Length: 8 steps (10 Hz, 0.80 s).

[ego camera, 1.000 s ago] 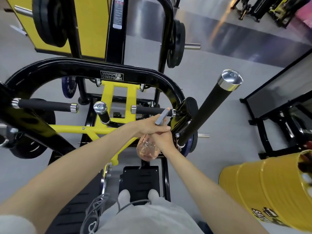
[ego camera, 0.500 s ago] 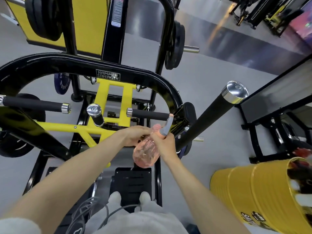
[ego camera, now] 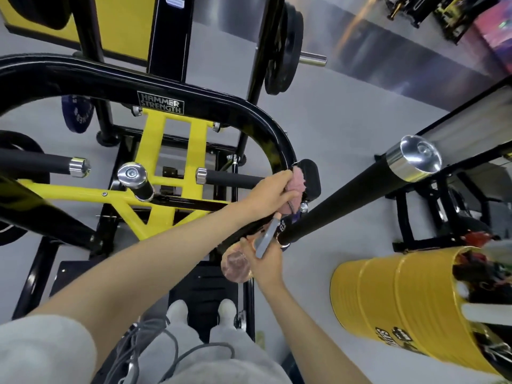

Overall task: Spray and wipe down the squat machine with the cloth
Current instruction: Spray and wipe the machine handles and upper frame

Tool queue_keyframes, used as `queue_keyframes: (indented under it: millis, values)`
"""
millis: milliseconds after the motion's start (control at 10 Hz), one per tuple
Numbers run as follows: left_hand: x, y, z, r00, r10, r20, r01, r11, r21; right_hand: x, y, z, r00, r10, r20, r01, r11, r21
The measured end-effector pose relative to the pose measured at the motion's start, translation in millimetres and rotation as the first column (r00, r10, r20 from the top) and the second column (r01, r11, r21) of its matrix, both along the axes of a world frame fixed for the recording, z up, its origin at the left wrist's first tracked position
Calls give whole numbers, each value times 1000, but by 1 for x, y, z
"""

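Seen from the head camera, everything hangs on the curved black bar (ego camera: 194, 87) of the squat machine (ego camera: 171, 151). The left hand (ego camera: 270, 194) is clamped on the pink cloth (ego camera: 297, 184), pressing it to the right end of that bar, just beside a black pad (ego camera: 311, 173). Below the bar's right end, the right hand (ego camera: 267, 263) is wrapped round the spray bottle (ego camera: 235, 266), its grey trigger (ego camera: 264, 239) very near the long chrome-capped handle (ego camera: 360, 195). I'd worry the bottle knocks that handle and gets jarred loose, or the trigger is squeezed by accident. The bunched cloth may skid off the rounded tube, and any wet left there would make a slick grip
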<state>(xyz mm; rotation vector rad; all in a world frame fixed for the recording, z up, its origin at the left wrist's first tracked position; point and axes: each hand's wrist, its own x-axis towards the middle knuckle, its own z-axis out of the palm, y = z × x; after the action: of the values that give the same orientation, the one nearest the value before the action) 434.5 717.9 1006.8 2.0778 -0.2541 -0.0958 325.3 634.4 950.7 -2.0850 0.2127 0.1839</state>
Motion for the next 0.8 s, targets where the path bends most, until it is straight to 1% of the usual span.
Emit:
queue_keyframes:
  millis: [100,200,300,400,500,600,700,800]
  values:
    - [4,-10,-6,988,-151,32,151,988,-16,0,2,-5,999,-33,-33,33,999,6]
    - [6,-4,-24,933,-346,96,331,933,143,-1,6,-10,993,-98,-60,98,995,0]
    - [11,4,-32,930,-363,66,319,881,349,-3,7,-14,980,-169,-103,173,984,30]
    - [10,5,-36,896,-440,-56,411,777,477,-5,7,-15,969,-179,-170,194,977,82]
    - [6,9,-41,901,-427,-74,419,812,407,-5,4,-16,970,-162,-181,183,977,107]
    - [4,10,-52,906,-412,97,324,822,468,-1,1,-18,971,-151,-186,175,977,121]
    - [4,6,-50,879,-468,94,380,806,453,0,-1,-16,956,-180,-231,229,952,205]
    - [2,-6,-51,877,-479,32,423,802,423,1,-2,-15,958,-210,-193,258,928,269]
